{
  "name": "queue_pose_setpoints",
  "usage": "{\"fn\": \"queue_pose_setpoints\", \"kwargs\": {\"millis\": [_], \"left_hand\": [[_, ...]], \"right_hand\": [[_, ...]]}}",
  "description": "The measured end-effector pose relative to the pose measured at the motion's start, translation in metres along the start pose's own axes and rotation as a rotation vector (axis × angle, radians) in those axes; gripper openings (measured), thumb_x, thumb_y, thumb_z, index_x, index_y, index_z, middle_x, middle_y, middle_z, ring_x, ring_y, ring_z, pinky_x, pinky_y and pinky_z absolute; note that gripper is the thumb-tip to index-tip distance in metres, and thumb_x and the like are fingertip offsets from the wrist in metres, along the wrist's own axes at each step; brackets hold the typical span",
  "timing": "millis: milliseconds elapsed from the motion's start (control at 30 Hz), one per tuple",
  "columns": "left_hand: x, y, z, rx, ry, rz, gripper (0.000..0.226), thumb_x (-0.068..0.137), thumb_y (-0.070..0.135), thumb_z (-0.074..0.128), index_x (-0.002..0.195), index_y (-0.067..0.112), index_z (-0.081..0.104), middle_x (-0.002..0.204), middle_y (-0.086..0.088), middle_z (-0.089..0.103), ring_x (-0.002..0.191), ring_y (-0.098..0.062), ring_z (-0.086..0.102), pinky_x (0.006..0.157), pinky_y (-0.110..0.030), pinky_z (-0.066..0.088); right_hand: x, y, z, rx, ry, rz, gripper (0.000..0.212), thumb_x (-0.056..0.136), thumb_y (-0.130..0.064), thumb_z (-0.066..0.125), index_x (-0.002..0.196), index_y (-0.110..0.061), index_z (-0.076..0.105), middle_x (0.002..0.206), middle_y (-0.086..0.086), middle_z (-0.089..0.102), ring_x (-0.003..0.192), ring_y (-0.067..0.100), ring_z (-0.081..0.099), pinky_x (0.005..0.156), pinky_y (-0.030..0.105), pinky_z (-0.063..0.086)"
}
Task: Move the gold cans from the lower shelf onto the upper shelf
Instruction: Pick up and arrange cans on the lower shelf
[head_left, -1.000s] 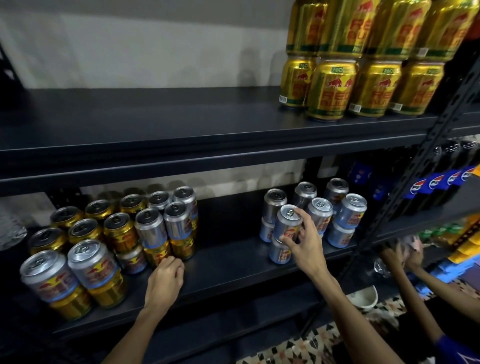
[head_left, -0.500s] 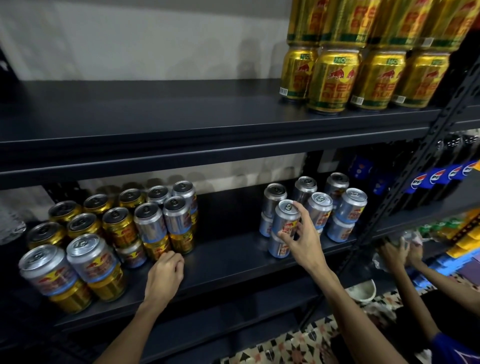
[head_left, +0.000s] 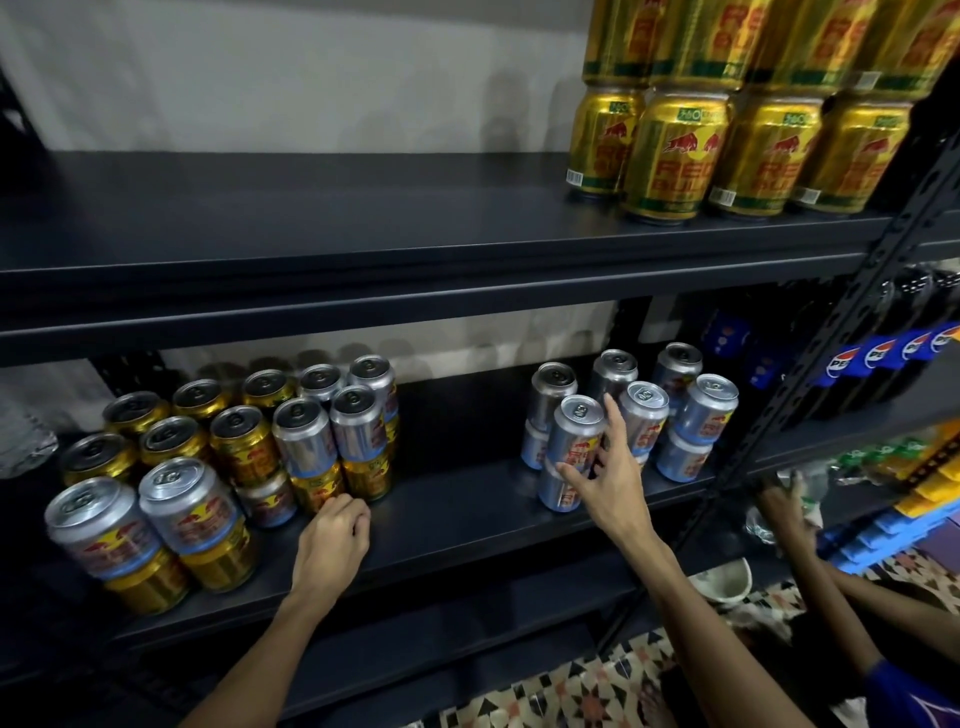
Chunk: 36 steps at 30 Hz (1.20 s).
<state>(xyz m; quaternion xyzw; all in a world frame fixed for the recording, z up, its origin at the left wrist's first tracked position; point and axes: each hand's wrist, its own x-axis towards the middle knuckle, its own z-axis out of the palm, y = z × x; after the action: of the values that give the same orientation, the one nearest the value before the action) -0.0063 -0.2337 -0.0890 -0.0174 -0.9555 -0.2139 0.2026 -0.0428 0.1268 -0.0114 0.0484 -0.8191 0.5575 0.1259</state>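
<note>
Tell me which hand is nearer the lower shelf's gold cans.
Left. The left hand sits just in front of the gold cans; the right hand is well to their right, gripping a silver can.

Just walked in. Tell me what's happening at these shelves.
A person is sorting cans. The right hand grips a silver can in the right-hand stack on the lower shelf; the left hand rests curled on that shelf beside a gold can. More gold cans already stand stacked on the upper shelf, while several remain below among silver ones.
</note>
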Motion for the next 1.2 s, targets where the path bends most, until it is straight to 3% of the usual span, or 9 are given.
{"fn": "queue_pose_setpoints", "kwargs": {"millis": [100,267,400,633,767,900,1033,1200], "left_hand": [[0.0,0.0,0.0,-0.004,-0.006,-0.005,0.022,0.083,-0.002,0.067,0.071,0.015,0.058,0.075,0.008,0.052,0.077,-0.013,0.054,0.057,-0.03,0.045],[0.0,0.0,0.001,0.004,-0.002,-0.008,0.023,0.083,-0.002,0.066,0.07,0.015,0.057,0.074,0.008,0.051,0.076,-0.013,0.053,0.056,-0.03,0.044],[0.0,-0.001,0.002,0.005,-0.004,-0.013,0.022,0.083,-0.002,0.065,0.07,0.015,0.057,0.075,0.008,0.051,0.077,-0.013,0.054,0.055,-0.03,0.044],[0.001,-0.002,0.002,0.007,-0.01,-0.007,0.023,0.083,-0.001,0.066,0.07,0.016,0.056,0.075,0.009,0.05,0.077,-0.012,0.052,0.056,-0.03,0.044],[0.001,-0.003,0.002,0.006,-0.002,0.007,0.025,0.082,-0.002,0.067,0.069,0.016,0.055,0.074,0.009,0.049,0.075,-0.011,0.051,0.056,-0.029,0.044],[0.001,-0.002,0.001,0.005,0.009,0.004,0.025,0.081,-0.003,0.067,0.069,0.015,0.056,0.074,0.009,0.051,0.075,-0.012,0.052,0.056,-0.029,0.045],[0.002,0.0,0.001,0.0,0.011,0.001,0.024,0.08,-0.004,0.068,0.069,0.014,0.057,0.074,0.007,0.052,0.075,-0.014,0.055,0.055,-0.031,0.047],[0.001,-0.001,0.001,0.0,0.011,-0.001,0.023,0.081,-0.003,0.067,0.069,0.014,0.057,0.074,0.008,0.052,0.076,-0.014,0.055,0.055,-0.032,0.047]], "right_hand": [[-0.008,0.004,0.004,-0.025,0.012,0.062,0.113,0.082,-0.015,0.085,0.158,-0.048,0.007,0.143,-0.01,0.054,0.128,0.007,0.057,0.107,0.042,0.051],[-0.016,0.017,0.014,-0.067,0.005,0.116,0.108,0.08,0.0,0.082,0.159,-0.037,0.018,0.137,-0.004,0.061,0.124,0.007,0.059,0.108,0.041,0.05],[-0.014,0.021,0.019,-0.082,0.023,0.117,0.1,0.08,0.0,0.082,0.158,-0.028,0.026,0.131,-0.005,0.064,0.122,0.008,0.06,0.109,0.039,0.049],[-0.012,0.02,0.018,-0.095,0.023,0.101,0.096,0.08,-0.001,0.081,0.157,-0.026,0.029,0.129,-0.007,0.064,0.119,0.006,0.06,0.106,0.03,0.049],[-0.012,0.021,0.016,-0.095,0.01,0.101,0.095,0.081,-0.004,0.081,0.156,-0.029,0.029,0.128,-0.011,0.064,0.117,0.0,0.06,0.106,0.032,0.05],[-0.011,0.015,0.016,-0.056,0.033,0.057,0.09,0.082,-0.023,0.086,0.153,-0.034,0.032,0.133,-0.014,0.062,0.121,-0.001,0.059,0.103,0.028,0.049],[-0.005,0.006,0.015,-0.019,0.111,0.016,0.073,0.083,-0.027,0.085,0.144,-0.03,0.045,0.132,-0.013,0.063,0.122,0.001,0.06,0.104,0.034,0.051],[-0.004,0.007,0.015,-0.028,0.107,0.01,0.072,0.084,-0.021,0.085,0.143,-0.031,0.045,0.127,-0.012,0.066,0.117,0.002,0.063,0.102,0.039,0.054]]}}
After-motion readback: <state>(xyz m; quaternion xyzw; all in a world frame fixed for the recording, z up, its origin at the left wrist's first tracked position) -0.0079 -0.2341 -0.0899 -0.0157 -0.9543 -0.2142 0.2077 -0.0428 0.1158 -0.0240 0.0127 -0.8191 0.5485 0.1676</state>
